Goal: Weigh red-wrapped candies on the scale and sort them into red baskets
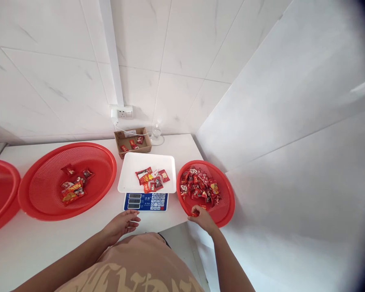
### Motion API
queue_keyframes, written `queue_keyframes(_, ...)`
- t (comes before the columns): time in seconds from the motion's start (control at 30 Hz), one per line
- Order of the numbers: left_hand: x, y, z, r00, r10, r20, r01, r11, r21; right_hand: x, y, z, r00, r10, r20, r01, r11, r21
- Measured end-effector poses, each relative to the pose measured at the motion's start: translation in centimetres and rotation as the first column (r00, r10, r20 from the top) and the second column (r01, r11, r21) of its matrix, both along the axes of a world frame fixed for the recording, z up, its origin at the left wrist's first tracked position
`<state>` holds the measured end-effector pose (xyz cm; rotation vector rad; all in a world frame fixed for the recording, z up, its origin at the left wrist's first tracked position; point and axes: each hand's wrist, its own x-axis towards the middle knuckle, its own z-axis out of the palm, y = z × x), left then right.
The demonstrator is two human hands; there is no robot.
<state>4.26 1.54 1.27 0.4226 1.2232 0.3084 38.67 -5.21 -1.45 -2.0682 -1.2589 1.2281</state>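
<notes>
My right hand (204, 219) is closed at the near rim of the right red basket (227, 209), with a small red snack packet (195, 213) pinched in its fingers. A heap of red snack packets (197, 188) fills much of that basket. My left hand (123, 225) hovers above the table's front, just before the scale's blue keypad (145, 202), fingers apart and holding nothing. On top of the scale lies a white tray (127, 174) bearing several packets (153, 180), mostly red.
Left of the scale, a large red basket (33, 194) holds several packets, and another red basket (2, 170) is partly cut off. Behind the tray stand a cardboard box (142, 149) with packets inside and a clear glass-like object (156, 132). A wall socket (123, 112) is above.
</notes>
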Motion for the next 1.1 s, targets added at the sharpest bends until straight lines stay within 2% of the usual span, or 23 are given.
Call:
queue_keyframes(0.13,-0.1,0.0,-0.3,1.0,-0.001,0.001,0.001,1.0,-0.011,-1.1,-0.7,0.0,0.998,-0.054,0.036,0.053,0.998,0.027)
queue_keyframes(0.37,0.8,0.7,0.7,1.0,-0.01,0.013,0.01,1.0,-0.001,-0.6,-0.5,0.9,0.999,-0.032,-0.001,0.032,0.999,-0.001)
queue_keyframes(0.5,0.8,0.9,0.9,1.0,-0.009,0.017,0.009,1.0,-0.004,-0.4,0.0,1.9,0.991,-0.132,-0.033,0.132,0.991,0.004)
queue_keyframes(0.6,0.7,0.6,0.9,0.998,-0.049,0.025,0.048,0.999,0.007,-2.0,0.9,3.0,0.971,-0.21,-0.118,0.214,0.977,0.022)
queue_keyframes(0.67,0.8,0.4,1.0,0.995,-0.099,0.033,0.098,0.995,0.035,-4.2,1.7,3.8,0.949,-0.221,-0.223,0.228,0.974,0.006)
queue_keyframes(0.73,1.1,0.2,1.3,0.987,-0.157,0.039,0.154,0.986,0.07,-7.1,2.6,4.5,0.927,-0.172,-0.333,0.171,0.985,-0.034)
queue_keyframes(0.9,1.7,0.1,1.6,0.949,-0.278,0.148,0.257,0.955,0.146,-14.0,3.9,5.3,0.881,0.106,-0.462,-0.144,0.988,-0.048)
queue_keyframes(0.97,1.6,0.1,1.4,0.936,-0.306,0.175,0.275,0.945,0.18,-15.3,4.0,5.4,0.874,0.145,-0.464,-0.185,0.982,-0.042)
queue_keyframes(1.1,1.0,0.1,0.7,0.94,-0.322,0.111,0.289,0.926,0.242,-15.9,3.9,5.5,0.87,0.119,-0.478,-0.196,0.974,-0.114)
